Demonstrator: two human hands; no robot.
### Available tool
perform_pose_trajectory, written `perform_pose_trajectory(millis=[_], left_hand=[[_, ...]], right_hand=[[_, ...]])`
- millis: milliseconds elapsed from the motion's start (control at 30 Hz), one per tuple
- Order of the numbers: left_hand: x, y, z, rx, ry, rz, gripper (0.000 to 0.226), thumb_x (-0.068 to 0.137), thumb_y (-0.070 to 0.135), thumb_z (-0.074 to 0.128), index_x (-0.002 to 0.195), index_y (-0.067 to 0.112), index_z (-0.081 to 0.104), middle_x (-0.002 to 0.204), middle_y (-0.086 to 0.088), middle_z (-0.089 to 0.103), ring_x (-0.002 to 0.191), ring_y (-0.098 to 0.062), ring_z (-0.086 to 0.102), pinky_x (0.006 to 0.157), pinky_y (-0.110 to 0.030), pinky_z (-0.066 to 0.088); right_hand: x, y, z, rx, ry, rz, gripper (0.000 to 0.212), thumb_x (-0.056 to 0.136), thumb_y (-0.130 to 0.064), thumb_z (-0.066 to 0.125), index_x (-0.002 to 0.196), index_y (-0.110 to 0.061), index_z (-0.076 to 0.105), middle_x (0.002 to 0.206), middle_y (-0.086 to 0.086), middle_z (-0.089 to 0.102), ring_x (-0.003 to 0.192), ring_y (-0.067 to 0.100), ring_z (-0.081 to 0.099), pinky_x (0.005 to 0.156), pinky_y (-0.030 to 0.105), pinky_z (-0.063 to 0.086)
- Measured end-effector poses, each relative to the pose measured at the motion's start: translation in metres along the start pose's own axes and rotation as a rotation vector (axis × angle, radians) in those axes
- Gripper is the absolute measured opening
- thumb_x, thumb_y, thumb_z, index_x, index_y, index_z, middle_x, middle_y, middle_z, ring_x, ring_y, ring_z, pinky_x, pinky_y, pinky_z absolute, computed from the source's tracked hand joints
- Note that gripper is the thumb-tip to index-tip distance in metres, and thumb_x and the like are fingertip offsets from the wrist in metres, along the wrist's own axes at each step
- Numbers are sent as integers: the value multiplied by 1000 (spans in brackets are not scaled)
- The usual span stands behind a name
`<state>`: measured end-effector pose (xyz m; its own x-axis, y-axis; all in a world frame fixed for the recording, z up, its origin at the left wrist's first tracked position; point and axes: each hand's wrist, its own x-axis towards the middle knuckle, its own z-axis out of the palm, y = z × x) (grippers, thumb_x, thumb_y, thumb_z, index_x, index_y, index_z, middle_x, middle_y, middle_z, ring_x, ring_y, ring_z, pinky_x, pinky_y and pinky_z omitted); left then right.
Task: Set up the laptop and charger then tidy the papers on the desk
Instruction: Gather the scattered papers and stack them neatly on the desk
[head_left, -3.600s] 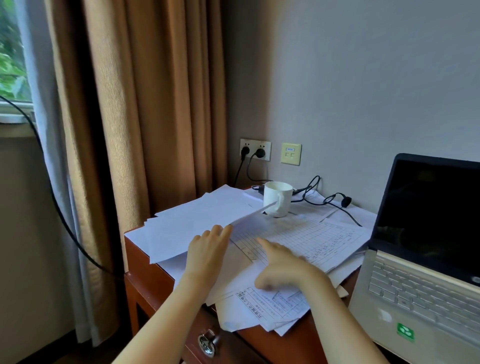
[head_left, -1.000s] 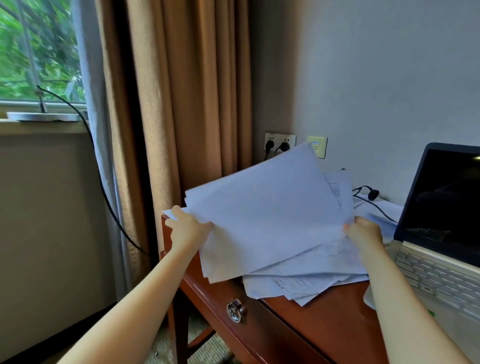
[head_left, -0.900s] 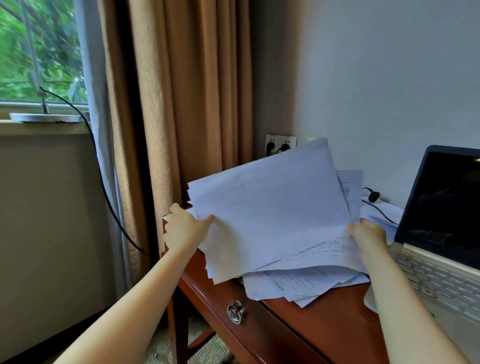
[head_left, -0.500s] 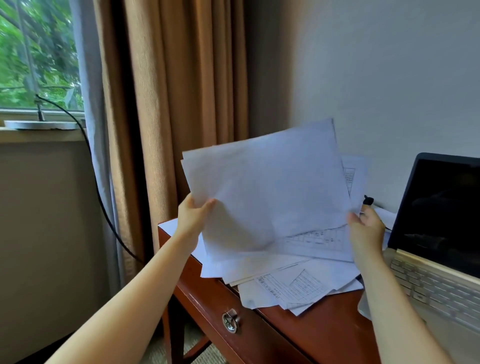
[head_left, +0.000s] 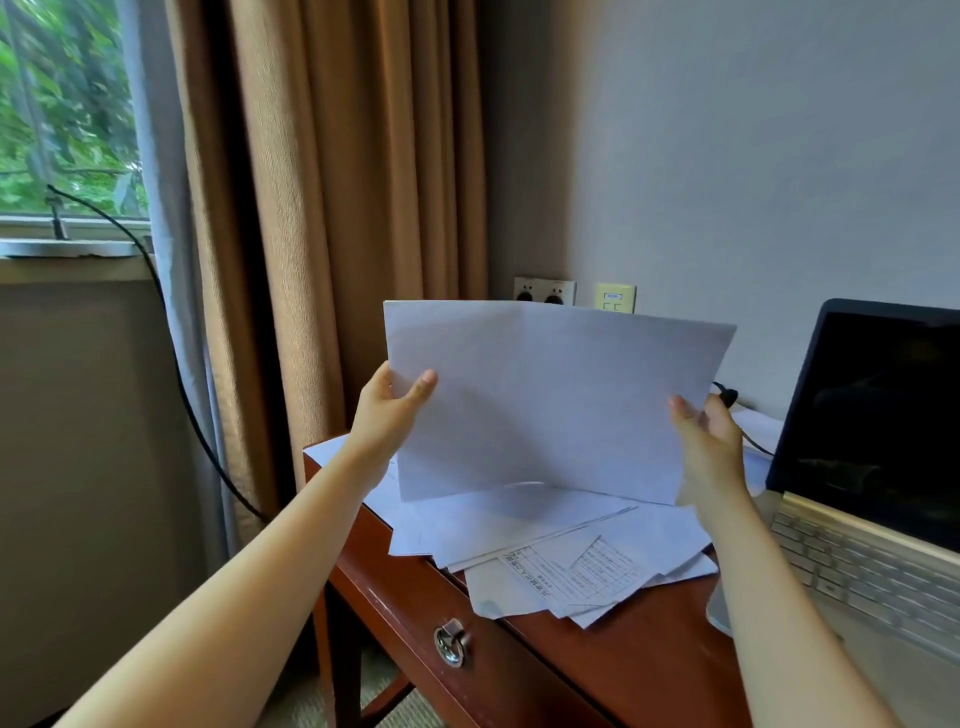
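Head view: left hand (head_left: 389, 410) pinches the left edge of the held stack (head_left: 550, 395), thumb in front, fingers behind. Right hand (head_left: 706, 431) grips the right edge the same way. The stack stands upright over the desk (head_left: 597, 670), its bottom edge at or just above the loose papers (head_left: 571, 566); I cannot tell if they touch. The laptop (head_left: 872, 415) is open at the right, screen dark. A black cable (head_left: 727, 397) runs just behind the right hand.

Risks: the loose papers overhang the desk's front edge, so tapping the stack down could shove them off. Edge-only pinches may let inner sheets slide out. The right hand could snag the cable.
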<state>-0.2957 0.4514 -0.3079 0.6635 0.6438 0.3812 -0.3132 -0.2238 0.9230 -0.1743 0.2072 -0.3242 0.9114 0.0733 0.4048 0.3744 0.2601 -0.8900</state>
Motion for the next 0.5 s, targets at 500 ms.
perform_pose_trajectory(millis=[500], left_hand=[[-3, -13, -1, 166, 67, -221, 61, 93, 23, 57, 144, 10, 25, 135, -12, 49, 116, -24, 50, 83, -24, 38]], right_hand=[[-3, -2, 14, -143, 163, 60, 25, 95, -14, 52, 70, -17, 53, 68, -2, 50, 65, 12, 43, 64, 23, 37]])
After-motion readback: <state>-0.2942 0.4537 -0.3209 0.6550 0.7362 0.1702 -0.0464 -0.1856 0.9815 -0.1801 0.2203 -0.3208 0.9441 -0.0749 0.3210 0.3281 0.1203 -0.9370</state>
